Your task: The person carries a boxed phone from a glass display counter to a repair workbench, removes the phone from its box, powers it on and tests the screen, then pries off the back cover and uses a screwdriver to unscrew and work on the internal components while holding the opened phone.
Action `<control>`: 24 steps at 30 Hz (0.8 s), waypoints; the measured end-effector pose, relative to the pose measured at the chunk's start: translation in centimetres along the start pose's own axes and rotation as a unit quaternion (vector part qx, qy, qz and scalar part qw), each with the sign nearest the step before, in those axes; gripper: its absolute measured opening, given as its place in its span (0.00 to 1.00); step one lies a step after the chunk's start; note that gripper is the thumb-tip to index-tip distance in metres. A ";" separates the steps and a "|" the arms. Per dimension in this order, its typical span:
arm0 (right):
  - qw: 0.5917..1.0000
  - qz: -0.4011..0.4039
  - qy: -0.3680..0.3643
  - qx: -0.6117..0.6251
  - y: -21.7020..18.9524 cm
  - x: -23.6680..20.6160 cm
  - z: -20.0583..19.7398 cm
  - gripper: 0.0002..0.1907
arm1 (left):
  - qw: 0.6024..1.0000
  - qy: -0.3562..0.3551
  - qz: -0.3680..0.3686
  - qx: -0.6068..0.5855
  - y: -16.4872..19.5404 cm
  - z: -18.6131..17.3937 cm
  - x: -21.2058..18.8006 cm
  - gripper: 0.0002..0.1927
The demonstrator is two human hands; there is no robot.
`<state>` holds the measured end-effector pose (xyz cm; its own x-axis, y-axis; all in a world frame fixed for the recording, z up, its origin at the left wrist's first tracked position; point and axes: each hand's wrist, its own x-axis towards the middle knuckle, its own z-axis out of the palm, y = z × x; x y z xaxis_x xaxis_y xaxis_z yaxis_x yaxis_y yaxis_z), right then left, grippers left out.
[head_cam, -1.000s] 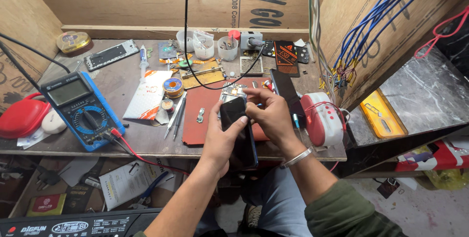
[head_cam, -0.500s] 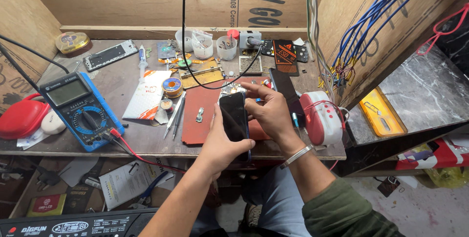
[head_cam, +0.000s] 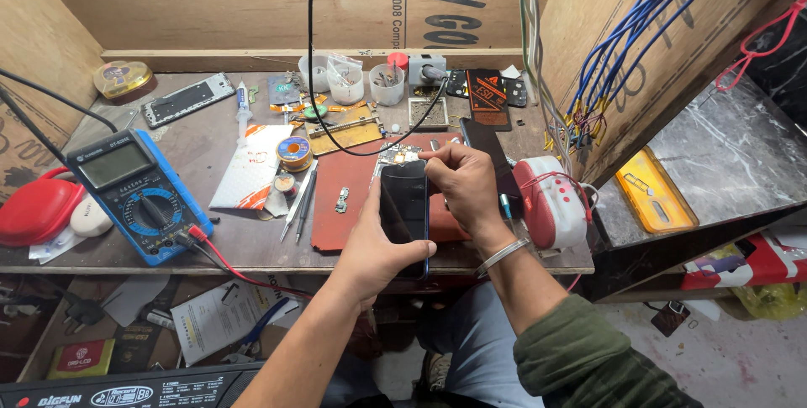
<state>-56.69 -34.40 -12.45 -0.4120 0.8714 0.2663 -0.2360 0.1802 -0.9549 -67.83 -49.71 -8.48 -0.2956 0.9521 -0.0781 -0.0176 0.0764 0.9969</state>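
Phone (head_cam: 403,210) — over cluttered wooden workbench (head_cam: 210,156)

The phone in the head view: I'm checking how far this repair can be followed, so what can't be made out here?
- Top edge of the phone: covered by the right hand; whether its fingers pinch a tool or part can't be told.
- Phone's back: faces away, cupped by the left hand.
- Small metal part on the red mat: too small to identify.
- Keyboard: cut by the bottom edge.
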 end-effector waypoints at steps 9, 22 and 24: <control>0.982 0.165 -0.054 0.073 0.7 1.6 -1.8 0.07 | 0.999 -0.012 0.023 0.024 -0.2 -0.9 0.1 0.65; 0.971 0.196 -0.095 0.099 -2.0 1.1 -0.9 0.12 | 0.982 -0.084 0.032 -0.168 -0.4 -2.0 0.5 0.54; 0.979 0.174 -0.067 0.088 -2.3 -0.3 -0.3 0.17 | 0.970 -0.099 0.038 -0.221 -0.6 -2.0 0.7 0.48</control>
<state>-55.72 -34.97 -10.35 -0.6033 0.7963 -0.0440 -0.2052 -0.2082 -0.9563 -69.90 -49.63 -9.11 -0.1237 0.9915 0.0400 -0.4225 -0.0891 0.9020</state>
